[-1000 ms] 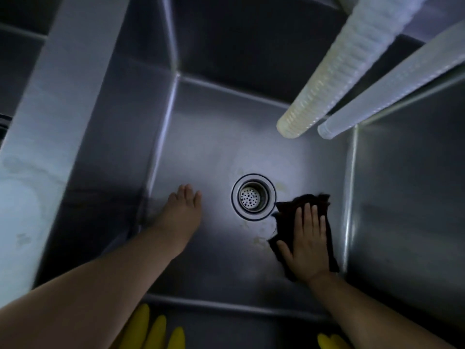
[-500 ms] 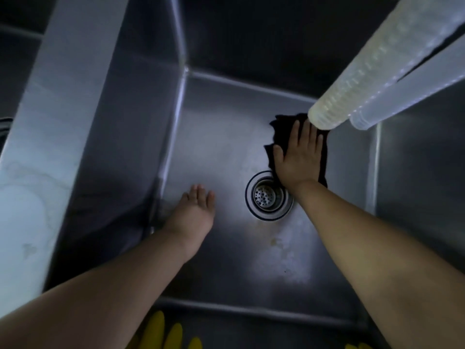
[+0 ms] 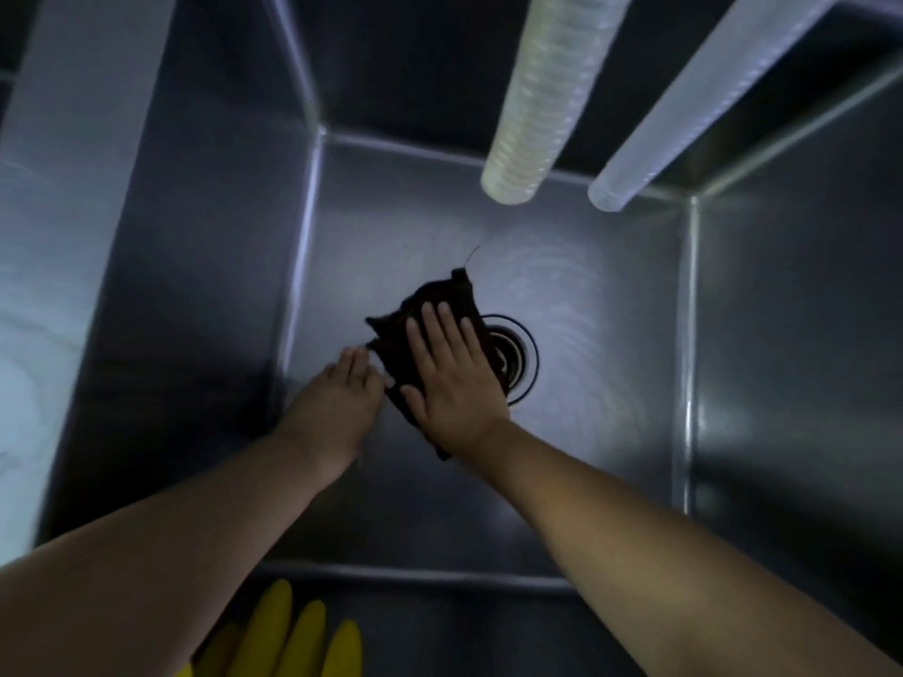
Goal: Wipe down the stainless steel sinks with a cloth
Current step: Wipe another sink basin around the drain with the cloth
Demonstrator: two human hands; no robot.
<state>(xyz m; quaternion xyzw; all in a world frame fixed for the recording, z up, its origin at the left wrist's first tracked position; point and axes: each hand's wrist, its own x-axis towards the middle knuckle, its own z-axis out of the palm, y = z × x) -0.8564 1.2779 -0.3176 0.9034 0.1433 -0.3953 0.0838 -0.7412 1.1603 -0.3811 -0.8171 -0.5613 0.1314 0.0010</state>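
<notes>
The right hand (image 3: 452, 378) lies flat, fingers straight and together, pressing the dark cloth (image 3: 430, 315) onto the floor of the stainless steel sink (image 3: 611, 359). The cloth sits near the middle of the sink floor, its right edge lapping over the left part of the round drain (image 3: 518, 356), so only the drain's right arc shows. A thin thread sticks up from the cloth's far corner. The left hand (image 3: 342, 398) rests on the sink floor just beside the cloth's left edge, fingers straight and relaxed, fingertips touching or nearly touching the cloth's near-left corner; it grasps nothing. Both bare forearms reach in from the near edge of the sink.

Faint curved streaks mark the floor beyond and to the right of the drain, toward the far right corner. Two ribbed translucent hoses hang over the far edge, a yellowish hose (image 3: 537, 100) on the left and a whiter hose (image 3: 684, 100) on the right, their open ends above the far part of the floor. Yellow glove fingers (image 3: 293, 637) show at the near edge, under the left forearm
</notes>
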